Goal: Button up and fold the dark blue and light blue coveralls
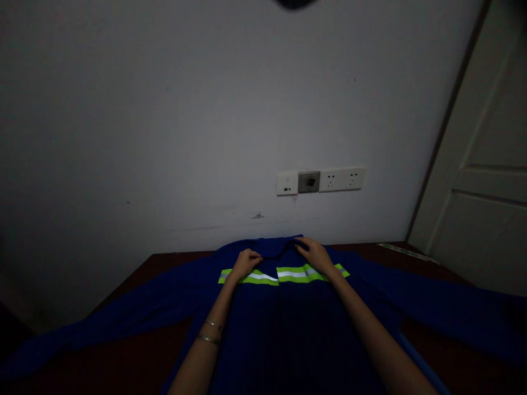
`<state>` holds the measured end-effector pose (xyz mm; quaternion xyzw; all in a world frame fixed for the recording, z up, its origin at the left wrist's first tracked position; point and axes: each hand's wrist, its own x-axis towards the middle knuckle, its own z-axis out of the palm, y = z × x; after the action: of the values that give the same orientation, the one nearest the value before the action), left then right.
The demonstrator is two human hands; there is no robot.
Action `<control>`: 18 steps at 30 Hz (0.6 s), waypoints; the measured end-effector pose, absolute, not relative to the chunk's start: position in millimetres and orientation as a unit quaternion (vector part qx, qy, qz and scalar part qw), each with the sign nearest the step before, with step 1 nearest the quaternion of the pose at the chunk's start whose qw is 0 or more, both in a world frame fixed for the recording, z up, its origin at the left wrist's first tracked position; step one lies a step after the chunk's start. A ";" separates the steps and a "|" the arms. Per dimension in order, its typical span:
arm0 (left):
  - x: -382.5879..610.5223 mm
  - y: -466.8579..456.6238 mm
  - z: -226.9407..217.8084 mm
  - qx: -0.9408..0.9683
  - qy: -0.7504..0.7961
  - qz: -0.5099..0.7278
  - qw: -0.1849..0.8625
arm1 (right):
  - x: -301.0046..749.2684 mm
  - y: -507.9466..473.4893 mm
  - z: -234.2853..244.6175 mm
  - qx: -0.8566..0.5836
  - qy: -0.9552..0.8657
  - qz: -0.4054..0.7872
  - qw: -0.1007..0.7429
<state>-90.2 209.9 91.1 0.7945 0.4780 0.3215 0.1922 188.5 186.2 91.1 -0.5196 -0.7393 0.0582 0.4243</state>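
A blue work jacket (255, 323) with yellow-green and silver reflective strips lies spread out in front of me, its sleeves stretched to both sides. At its top is the collar (274, 248). My left hand (246, 262) pinches the collar's left edge, above the left reflective strip. Further right and slightly higher, my right hand (313, 254) grips the collar's other end between thumb and fingers. The two reflective strips across the chest do not line up at the middle. The lower part of the jacket is too dark to make out.
The jacket rests on a dark reddish-brown table (152, 269) pushed against a pale wall (185, 109). Sockets and switches (340, 179) are set in the wall above the collar. A white panelled door (486, 219) stands at the right, near a patterned strip (405, 252) on the table.
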 end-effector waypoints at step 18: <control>-75.7 197.4 120.9 0.385 0.356 0.580 0.623 | 168.4 187.3 127.4 -0.466 -0.553 0.365 0.586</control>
<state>-75.7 197.4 120.9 0.3850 0.3559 0.5803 0.6231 168.4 187.3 127.4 -0.4659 -0.5530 0.3654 0.5862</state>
